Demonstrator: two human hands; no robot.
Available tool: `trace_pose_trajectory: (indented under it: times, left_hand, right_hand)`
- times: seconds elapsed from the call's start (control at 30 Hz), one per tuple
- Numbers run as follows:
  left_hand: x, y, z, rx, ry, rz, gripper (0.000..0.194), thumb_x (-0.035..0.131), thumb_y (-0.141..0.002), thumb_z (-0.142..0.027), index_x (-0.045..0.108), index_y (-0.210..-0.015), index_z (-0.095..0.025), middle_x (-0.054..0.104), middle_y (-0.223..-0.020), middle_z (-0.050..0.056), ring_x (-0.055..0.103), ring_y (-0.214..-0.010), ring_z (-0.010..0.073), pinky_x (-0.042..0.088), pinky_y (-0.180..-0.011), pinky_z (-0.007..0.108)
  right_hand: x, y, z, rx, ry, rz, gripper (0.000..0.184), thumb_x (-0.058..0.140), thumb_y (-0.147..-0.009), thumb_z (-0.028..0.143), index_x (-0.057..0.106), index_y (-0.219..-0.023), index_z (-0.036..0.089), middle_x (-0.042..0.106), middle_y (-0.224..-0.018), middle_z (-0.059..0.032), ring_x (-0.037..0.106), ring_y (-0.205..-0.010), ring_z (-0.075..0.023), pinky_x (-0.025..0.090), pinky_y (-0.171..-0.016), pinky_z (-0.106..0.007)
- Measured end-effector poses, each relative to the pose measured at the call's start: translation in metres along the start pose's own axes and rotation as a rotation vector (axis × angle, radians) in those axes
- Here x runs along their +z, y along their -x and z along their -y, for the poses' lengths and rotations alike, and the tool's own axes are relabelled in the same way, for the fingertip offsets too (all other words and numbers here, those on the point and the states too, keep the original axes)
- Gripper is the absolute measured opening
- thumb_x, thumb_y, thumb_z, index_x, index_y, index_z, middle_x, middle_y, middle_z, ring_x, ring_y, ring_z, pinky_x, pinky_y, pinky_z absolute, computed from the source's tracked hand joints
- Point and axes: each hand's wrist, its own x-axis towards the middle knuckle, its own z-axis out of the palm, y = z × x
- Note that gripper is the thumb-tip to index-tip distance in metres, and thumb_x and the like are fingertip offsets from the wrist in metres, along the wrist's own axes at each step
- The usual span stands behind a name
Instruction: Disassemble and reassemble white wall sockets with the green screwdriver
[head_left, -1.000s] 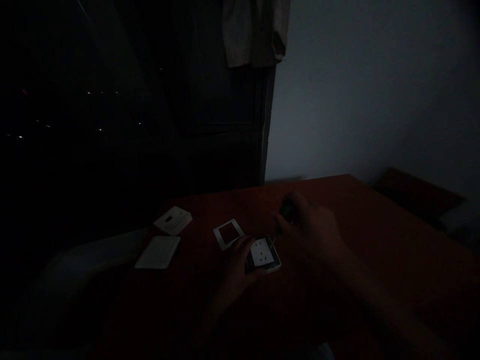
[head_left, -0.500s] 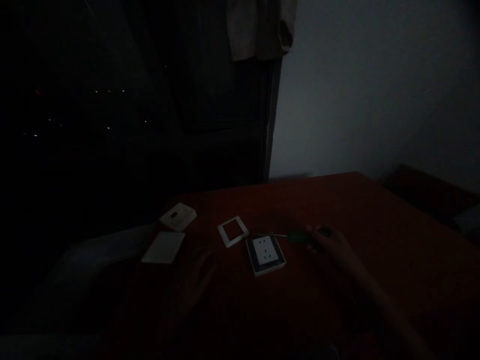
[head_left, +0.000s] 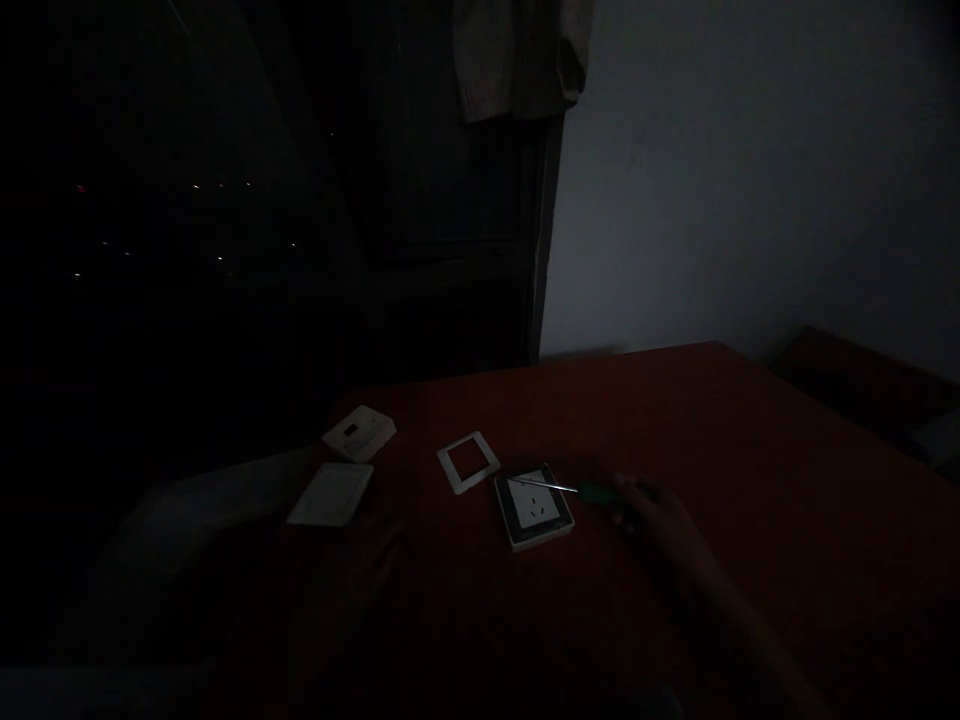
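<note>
Lower centre: right hand [head_left: 664,512] clamped on green-handled screwdriver [head_left: 596,493], shaft over wall socket [head_left: 534,510]. Left hand [head_left: 373,553] apart, grip too dark to tell. Apparently screw work; next move calls for tip alignment.

hanging cloth [head_left: 520,65] top-cropped, left hand [head_left: 367,560] murky

No lettering, number, brand or sign can be made out on anything here.

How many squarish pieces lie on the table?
4: the box at back left, the plate just nearer, the frame right of them, the socket under the screwdriver. Darkness may hide others.
</note>
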Motion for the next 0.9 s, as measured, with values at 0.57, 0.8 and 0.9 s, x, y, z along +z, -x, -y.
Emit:
trace_pose_trajectory:
  times: [0.57,0.8,0.9]
  left_hand:
    - [0.016,-0.011,-0.046,0.202,0.048,0.094,0.023,0.047,-0.083,-0.012,0.064,-0.091,-0.024,0.066,-0.094,0.004,0.063,-0.087,0.0198,0.049,-0.082,0.032]
    - [0.010,-0.030,-0.086,0.104,0.477,-0.009,0.017,0.051,-0.082,-0.021,0.065,-0.090,-0.024,0.071,-0.092,0.000,0.067,-0.085,0.0176,0.053,-0.079,0.029]
    - [0.004,-0.040,-0.102,0.063,0.569,-0.027,0.016,0.051,-0.085,-0.027,0.065,-0.090,-0.024,0.072,-0.094,0.000,0.066,-0.089,0.0182,0.052,-0.083,0.031]
  right_hand:
    - [-0.001,0.003,-0.006,-0.037,-0.102,0.006,0.040,0.064,-0.073,0.059,0.060,-0.080,0.020,0.058,-0.057,0.0028,0.048,-0.049,-0.0107,0.032,-0.044,-0.020]
    - [-0.001,0.007,-0.004,-0.083,-0.050,-0.013,0.039,0.063,-0.074,0.059,0.059,-0.078,0.021,0.058,-0.056,0.0020,0.050,-0.049,-0.0128,0.033,-0.044,-0.022]
    - [-0.002,0.006,-0.007,-0.098,-0.054,-0.008,0.038,0.062,-0.075,0.059,0.059,-0.079,0.021,0.059,-0.056,0.0021,0.050,-0.049,-0.0133,0.033,-0.045,-0.022]
